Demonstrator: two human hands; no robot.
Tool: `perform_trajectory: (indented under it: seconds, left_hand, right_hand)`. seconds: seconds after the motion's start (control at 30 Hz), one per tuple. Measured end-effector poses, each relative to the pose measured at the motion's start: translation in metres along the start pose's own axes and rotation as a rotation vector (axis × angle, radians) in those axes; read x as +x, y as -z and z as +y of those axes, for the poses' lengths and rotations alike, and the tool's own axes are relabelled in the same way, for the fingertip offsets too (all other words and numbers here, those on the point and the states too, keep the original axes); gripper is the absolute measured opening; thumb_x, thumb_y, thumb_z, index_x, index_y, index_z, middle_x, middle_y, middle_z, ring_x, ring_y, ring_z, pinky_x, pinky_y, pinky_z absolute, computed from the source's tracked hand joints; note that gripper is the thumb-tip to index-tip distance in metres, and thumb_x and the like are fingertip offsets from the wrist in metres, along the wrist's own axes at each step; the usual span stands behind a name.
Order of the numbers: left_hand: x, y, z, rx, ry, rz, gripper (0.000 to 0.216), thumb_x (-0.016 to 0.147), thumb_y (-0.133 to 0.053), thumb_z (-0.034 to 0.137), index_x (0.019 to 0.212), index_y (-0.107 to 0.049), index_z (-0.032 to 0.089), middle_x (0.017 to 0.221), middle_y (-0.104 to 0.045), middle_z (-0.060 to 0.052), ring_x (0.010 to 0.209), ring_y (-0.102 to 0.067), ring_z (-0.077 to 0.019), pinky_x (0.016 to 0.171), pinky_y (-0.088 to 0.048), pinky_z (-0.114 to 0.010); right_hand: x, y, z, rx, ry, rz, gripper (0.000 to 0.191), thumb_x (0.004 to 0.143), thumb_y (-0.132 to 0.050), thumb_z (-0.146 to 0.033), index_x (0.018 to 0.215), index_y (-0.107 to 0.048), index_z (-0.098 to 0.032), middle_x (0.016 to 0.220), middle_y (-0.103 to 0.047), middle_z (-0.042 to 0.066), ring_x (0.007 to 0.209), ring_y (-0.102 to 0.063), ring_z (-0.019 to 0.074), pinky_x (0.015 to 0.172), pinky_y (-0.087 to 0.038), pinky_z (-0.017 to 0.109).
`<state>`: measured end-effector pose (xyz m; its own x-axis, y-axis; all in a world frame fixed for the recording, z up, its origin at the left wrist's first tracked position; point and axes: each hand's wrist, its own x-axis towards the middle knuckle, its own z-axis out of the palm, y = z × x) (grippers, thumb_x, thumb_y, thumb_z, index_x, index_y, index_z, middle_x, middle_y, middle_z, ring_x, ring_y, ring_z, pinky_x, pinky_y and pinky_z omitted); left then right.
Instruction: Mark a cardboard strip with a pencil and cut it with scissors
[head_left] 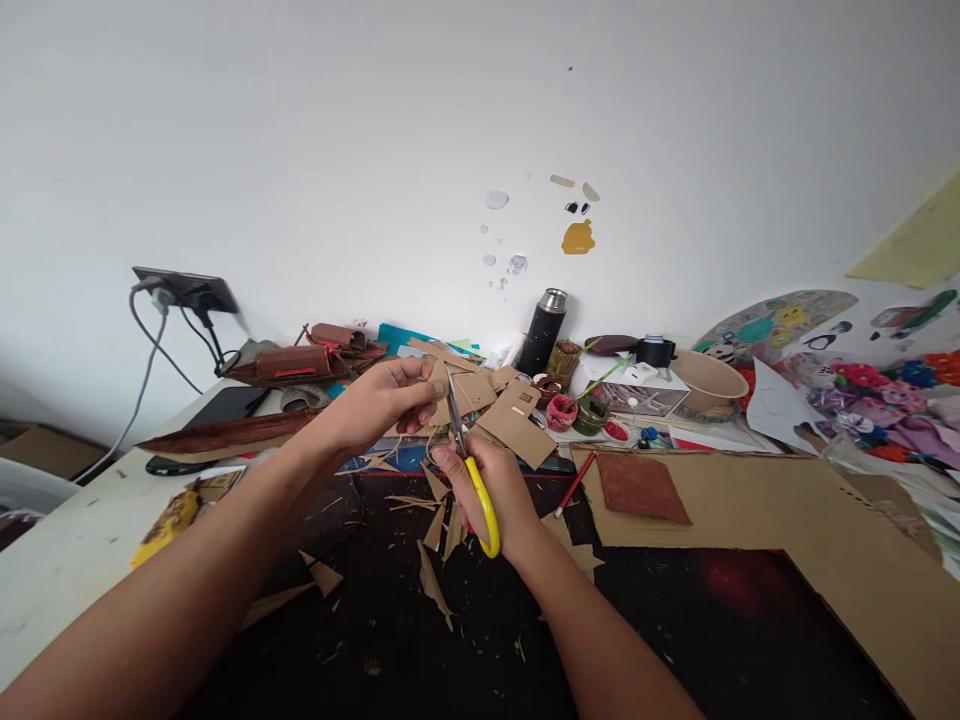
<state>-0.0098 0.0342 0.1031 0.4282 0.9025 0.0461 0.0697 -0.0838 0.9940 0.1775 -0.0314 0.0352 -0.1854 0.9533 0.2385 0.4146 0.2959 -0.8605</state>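
A pair of scissors with yellow handles [487, 515] is in my right hand [504, 485], fingers wrapped round the grips. Its metal blades [456, 415] point up and away from me. My left hand [394, 395] is closed in a pinch right beside the blade tips; what it pinches is too small and hidden to name. Behind the blades lie flat cardboard pieces [517, 425]. Below the hands, narrow cardboard offcuts [433, 585] are scattered over the dark mat [360, 640].
On the right lie a large cardboard sheet [817, 510], a brown painted square [641, 488] and a red pencil [576, 485]. Paint jars [561, 412] and a black flask [544, 332] stand near the wall. A brown painted cardboard model [292, 363] sits back left.
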Motion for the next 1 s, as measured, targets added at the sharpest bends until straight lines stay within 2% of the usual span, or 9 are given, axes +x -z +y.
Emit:
perform_trajectory:
  seconds: [0.17, 0.43, 0.7, 1.0]
  left_hand:
    - [0.0001, 0.0016, -0.0008, 0.012, 0.001, 0.001, 0.031, 0.093, -0.071, 0.035, 0.071, -0.053, 0.021, 0.06, -0.059, 0.003, 0.048, -0.048, -0.0084, 0.046, -0.031, -0.022]
    - [-0.0001, -0.0028, -0.0004, 0.004, 0.012, 0.026, 0.03, 0.09, -0.072, 0.033, 0.071, -0.051, 0.021, 0.058, -0.058, 0.004, 0.046, -0.047, -0.0087, 0.046, -0.029, -0.023]
    - [0.0014, -0.0003, -0.0017, -0.028, 0.007, -0.01, 0.03, 0.09, -0.072, 0.035, 0.073, -0.051, 0.022, 0.056, -0.054, 0.004, 0.045, -0.041, -0.0087, 0.046, -0.025, -0.024]
    - [0.0009, 0.0029, -0.0011, -0.001, 0.032, -0.015, 0.029, 0.086, -0.073, 0.036, 0.072, -0.051, 0.022, 0.054, -0.051, 0.005, 0.045, -0.036, -0.0087, 0.045, -0.023, -0.023]
  right_hand:
    - [0.0003, 0.0014, -0.0021, -0.024, 0.016, 0.016, 0.044, 0.103, -0.056, -0.057, 0.076, -0.058, -0.023, 0.07, -0.066, 0.002, 0.068, -0.062, 0.0186, 0.064, -0.042, 0.027]
    - [-0.0007, 0.0, -0.0029, -0.05, -0.027, -0.008, 0.045, 0.105, -0.051, -0.057, 0.078, -0.058, -0.022, 0.074, -0.068, 0.003, 0.071, -0.061, 0.0193, 0.068, -0.041, 0.028]
    - [-0.0007, -0.0015, -0.0044, -0.087, -0.031, -0.003, 0.044, 0.105, -0.051, -0.051, 0.07, -0.046, -0.024, 0.065, -0.054, -0.001, 0.062, -0.049, 0.0165, 0.061, -0.035, 0.028]
    - [-0.0016, -0.0047, -0.0046, -0.132, -0.02, -0.001, 0.043, 0.106, -0.051, -0.041, 0.068, -0.04, -0.025, 0.062, -0.05, -0.001, 0.059, -0.047, 0.0176, 0.06, -0.035, 0.029]
